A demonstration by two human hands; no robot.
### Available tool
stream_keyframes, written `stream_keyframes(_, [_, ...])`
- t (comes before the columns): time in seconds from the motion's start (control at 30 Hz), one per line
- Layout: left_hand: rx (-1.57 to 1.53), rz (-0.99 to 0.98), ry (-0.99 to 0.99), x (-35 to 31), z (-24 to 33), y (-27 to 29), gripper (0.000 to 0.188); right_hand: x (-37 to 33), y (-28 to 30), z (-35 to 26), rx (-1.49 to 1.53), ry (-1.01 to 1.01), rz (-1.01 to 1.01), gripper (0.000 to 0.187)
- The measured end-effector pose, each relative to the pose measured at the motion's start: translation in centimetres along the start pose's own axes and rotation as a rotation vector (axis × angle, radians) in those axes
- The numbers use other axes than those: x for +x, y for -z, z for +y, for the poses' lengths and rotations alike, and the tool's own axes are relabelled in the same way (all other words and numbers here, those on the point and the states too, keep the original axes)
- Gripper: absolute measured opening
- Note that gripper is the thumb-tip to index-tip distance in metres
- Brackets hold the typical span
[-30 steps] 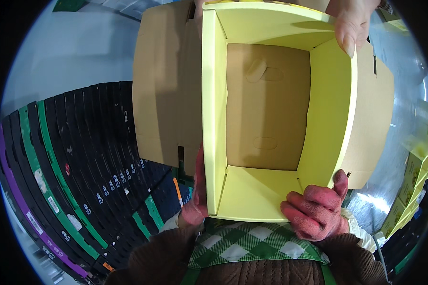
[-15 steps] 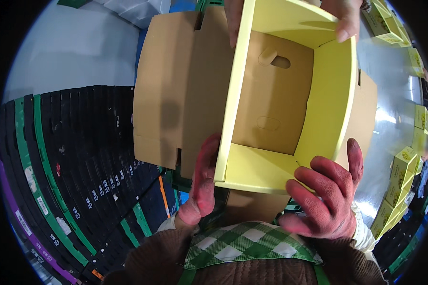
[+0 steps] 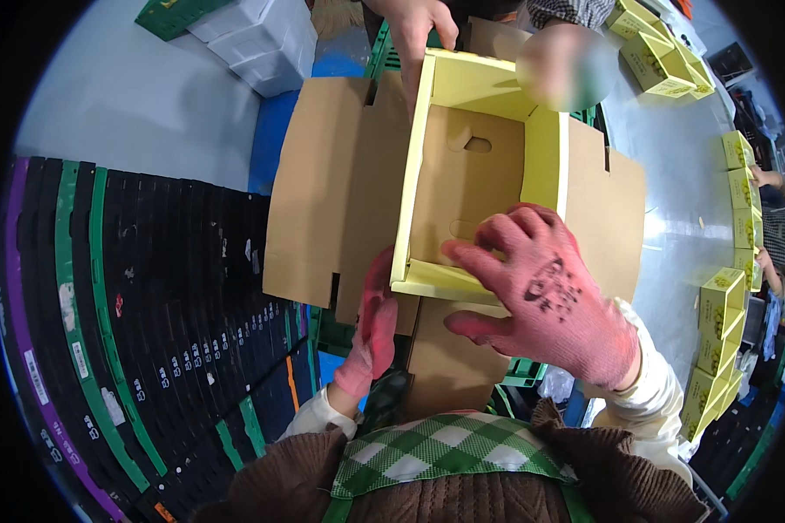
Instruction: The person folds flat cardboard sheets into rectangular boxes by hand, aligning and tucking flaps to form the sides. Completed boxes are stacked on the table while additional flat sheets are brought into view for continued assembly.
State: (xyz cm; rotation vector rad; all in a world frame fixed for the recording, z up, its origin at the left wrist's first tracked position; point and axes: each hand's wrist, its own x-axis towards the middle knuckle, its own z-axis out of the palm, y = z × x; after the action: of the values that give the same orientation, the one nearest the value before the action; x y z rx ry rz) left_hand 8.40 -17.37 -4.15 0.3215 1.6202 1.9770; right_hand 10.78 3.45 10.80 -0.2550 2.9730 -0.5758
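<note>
A pale yellow open-topped box (image 3: 545,166) with a brown cardboard bottom is over a brown carton (image 3: 310,192) whose flaps are spread out. My left hand (image 3: 377,336), in a pink glove, lies with straight fingers against the box's near left corner. Above the near wall my right hand (image 3: 541,292), also gloved in pink, spreads its thumb and fingers. The fingertips reach over the inside while the thumb stays outside; contact with the wall is unclear. Across from me a co-worker's bare hand (image 3: 420,26) is at the far left corner of the box.
Black crates (image 3: 192,261), with green and purple ones among them, stand in a long row at left. White boxes (image 3: 270,44) are stacked at the far left. Along the metal table (image 3: 671,187) at right stand several yellow boxes (image 3: 719,322), and another person's hands (image 3: 769,261) are there.
The yellow box has moved lower and a little left, over the carton. My right hand has shifted left from the near right corner to above the near wall.
</note>
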Motion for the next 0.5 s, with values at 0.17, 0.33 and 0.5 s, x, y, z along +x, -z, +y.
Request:
stream_keyframes(0.17, [0.109, 0.01, -0.072, -0.8, -0.6, 0.5, 0.056, -4.9, 0.1, -1.7, 0.067, -0.137, 0.371, 0.047])
stream_keyframes(0.33, [0.059, -0.063, -0.217, 0.4, -1.9, 0.8, 0.054, -9.6, -2.7, -2.4, 0.118, -0.304, 0.391, 0.042])
stream_keyframes(0.5, [0.056, -0.093, -0.245, 0.3, -2.1, 0.8, 0.056, -12.9, -5.2, -3.1, 0.206, -0.465, 0.395, 0.039])
